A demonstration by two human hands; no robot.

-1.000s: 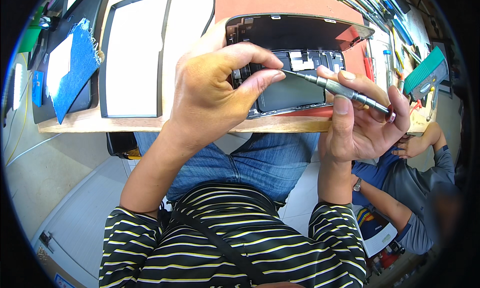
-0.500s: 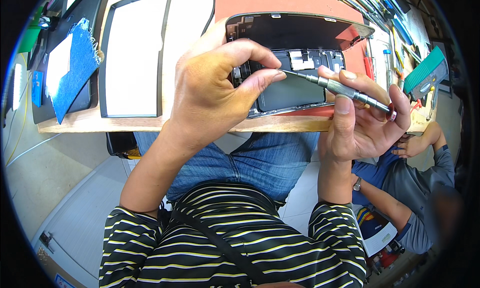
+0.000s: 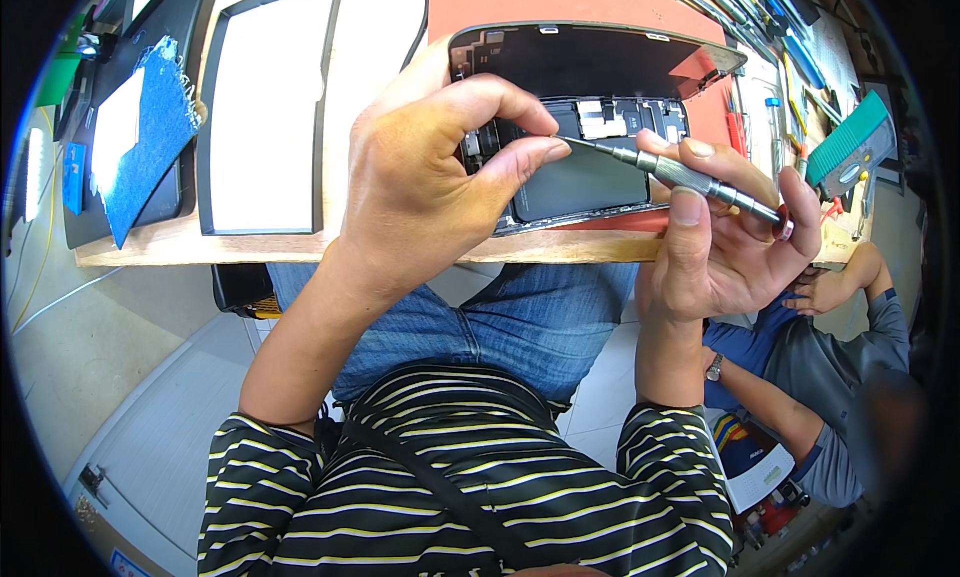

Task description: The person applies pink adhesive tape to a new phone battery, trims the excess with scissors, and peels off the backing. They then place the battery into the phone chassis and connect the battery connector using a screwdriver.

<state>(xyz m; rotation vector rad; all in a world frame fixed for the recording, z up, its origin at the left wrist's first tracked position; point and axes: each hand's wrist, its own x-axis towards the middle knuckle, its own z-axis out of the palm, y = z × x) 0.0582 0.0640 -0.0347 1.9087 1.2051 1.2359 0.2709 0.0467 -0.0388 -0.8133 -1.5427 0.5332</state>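
An opened phone point(image 3: 585, 182) lies on a red mat point(image 3: 560, 2) at the table's near edge, its dark screen panel point(image 3: 600, 62) tilted up behind the body. My left hand point(image 3: 425, 187) rests over the phone's left end, thumb and forefinger pinched at the tip of a metal screwdriver point(image 3: 680, 177). My right hand point(image 3: 725, 242) holds that screwdriver by its handle, tip pointing left into the phone's inner parts. What the left fingertips pinch is too small to tell.
A white panel in a dark frame point(image 3: 265, 107) lies left of the phone, and a blue cloth point(image 3: 150, 127) farther left. Tools point(image 3: 790, 47) and a green block point(image 3: 850, 137) crowd the right of the wooden table point(image 3: 560, 247). Another person's arm point(image 3: 840, 287) is at right.
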